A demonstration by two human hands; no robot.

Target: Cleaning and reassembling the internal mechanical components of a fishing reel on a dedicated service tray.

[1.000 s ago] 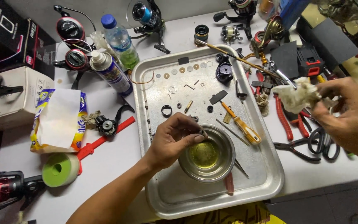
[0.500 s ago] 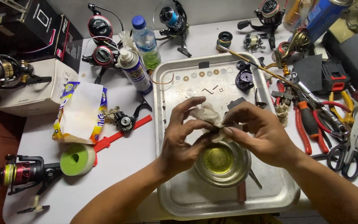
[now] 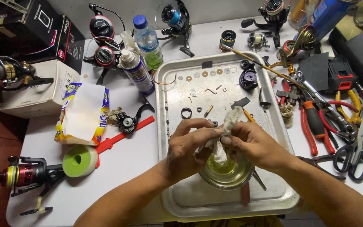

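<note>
Two hands meet over one landmark, the metal tray point(image 3: 171, 109), which fills the middle of the white tabletop point(image 3: 127, 164). Largest of what lies in the tray is the glass bowl point(image 3: 227, 175), near its front edge, holding yellowish liquid. Directly above the bowl, the left hand point(image 3: 188, 147) and the right hand point(image 3: 255, 145) come together on a crumpled white rag point(image 3: 223, 138). Both are pinched shut on it, fingertips touching through the cloth, and its lower end hangs down into the bowl. Whether a small part is wrapped inside the rag cannot be told.

Outside the tray to its left stand a spray can point(image 3: 136, 71) and a plastic bottle point(image 3: 148, 42), with a green tape roll point(image 3: 80, 160) nearer the front. To the tray's right lie red-handled pliers point(image 3: 309, 126) and scissors point(image 3: 353, 147). Smallest are the washers point(image 3: 206, 74), set in a row along the tray's far end.

As I judge it, the main risk is the bowl: it sits right under both wrists, and a sideways tug on the rag could tip it and flood the tray floor. A dripping rag swung toward the far end could also wet or scatter the washers, which are loose and easy to lose.
</note>
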